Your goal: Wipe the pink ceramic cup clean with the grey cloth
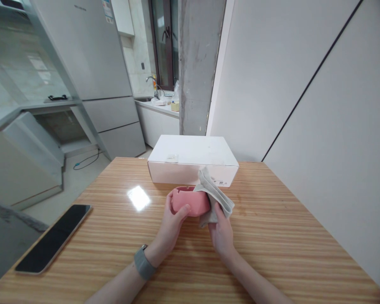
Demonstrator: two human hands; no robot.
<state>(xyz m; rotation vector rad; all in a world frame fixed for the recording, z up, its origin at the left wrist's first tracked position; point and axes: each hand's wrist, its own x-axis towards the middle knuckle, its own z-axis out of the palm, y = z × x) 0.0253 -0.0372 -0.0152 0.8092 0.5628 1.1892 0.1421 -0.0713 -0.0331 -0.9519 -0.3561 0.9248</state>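
A white wall panel (291, 55) crossed by a slanting black line rises to the right of the white box (193, 151), the landmark here. Behind the box and to its left stands a tall silver-grey refrigerator (82, 50), and directly behind the box is a bare grey pillar (194, 63). Under the box spreads a wood-grained table (278, 245), whose glossy top catches a bright patch of light near the box's left front corner. The box itself lies closed near the table's far edge. Well to the left of the box and nearer the wearer, a dark-screened phone (53, 240) lies flat along the table's left edge. In front of the box, the left hand (170, 217) grips a pink container (190, 203) by its left side, thumb on the near wall; the container is just before the box's front face, its notched rim upward. Also in front of the box, the right hand (222, 231) grips a folded grey cloth (215, 196) against the container's right side. A grey wristband (144, 264), smallest, circles the left wrist, nearer the wearer than the box.
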